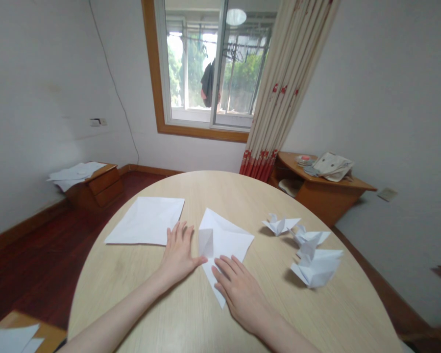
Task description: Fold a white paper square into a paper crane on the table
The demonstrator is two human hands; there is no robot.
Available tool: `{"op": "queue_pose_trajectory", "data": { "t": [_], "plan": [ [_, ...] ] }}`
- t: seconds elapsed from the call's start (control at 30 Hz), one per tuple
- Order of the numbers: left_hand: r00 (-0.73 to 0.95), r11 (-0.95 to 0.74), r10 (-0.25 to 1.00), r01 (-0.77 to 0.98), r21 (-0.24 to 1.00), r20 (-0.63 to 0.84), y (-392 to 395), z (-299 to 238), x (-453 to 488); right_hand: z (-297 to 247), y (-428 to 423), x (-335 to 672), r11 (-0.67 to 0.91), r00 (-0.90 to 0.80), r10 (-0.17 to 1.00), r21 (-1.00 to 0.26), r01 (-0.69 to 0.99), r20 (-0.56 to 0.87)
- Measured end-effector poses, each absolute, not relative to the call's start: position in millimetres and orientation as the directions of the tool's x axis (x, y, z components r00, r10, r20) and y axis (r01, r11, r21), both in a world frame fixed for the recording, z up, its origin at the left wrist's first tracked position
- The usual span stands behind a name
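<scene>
A partly folded white sheet of paper (226, 238) lies in the middle of the round wooden table (191, 314). My left hand (178, 252) lies flat beside its left edge, fingers stretched out, the thumb touching the paper's edge. My right hand (240, 289) rests flat on the paper's near corner, fingers extended and pressing it down. One small flap of the sheet (206, 242) stands folded between the two hands.
A stack of flat white sheets (147, 221) lies left of my left hand. Three folded paper figures (281, 224) (308, 238) (316, 267) stand at the right. Low wooden cabinets (95, 184) (323, 189) stand against the walls, and a window is behind the table.
</scene>
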State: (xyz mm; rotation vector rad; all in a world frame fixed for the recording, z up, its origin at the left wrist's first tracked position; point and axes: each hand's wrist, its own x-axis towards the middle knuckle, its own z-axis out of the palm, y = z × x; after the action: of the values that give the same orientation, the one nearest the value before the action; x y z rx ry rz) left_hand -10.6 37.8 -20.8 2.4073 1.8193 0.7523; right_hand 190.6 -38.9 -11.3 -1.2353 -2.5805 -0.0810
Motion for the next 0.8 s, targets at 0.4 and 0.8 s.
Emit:
{"op": "queue_pose_trajectory", "data": {
  "t": [0.4, 0.8],
  "plan": [
    [0.218, -0.314, 0.926, 0.898, 0.308, 0.309, 36, -15, -8, -4, -42, 190, 0.698, -0.654, 0.711, -0.140, 0.703, 0.259],
    [0.231, -0.347, 0.910, 0.878, 0.330, 0.344, 37, -16, -7, 9, -47, 195, 0.665, -0.662, 0.744, -0.201, 0.720, 0.089]
  ]
}}
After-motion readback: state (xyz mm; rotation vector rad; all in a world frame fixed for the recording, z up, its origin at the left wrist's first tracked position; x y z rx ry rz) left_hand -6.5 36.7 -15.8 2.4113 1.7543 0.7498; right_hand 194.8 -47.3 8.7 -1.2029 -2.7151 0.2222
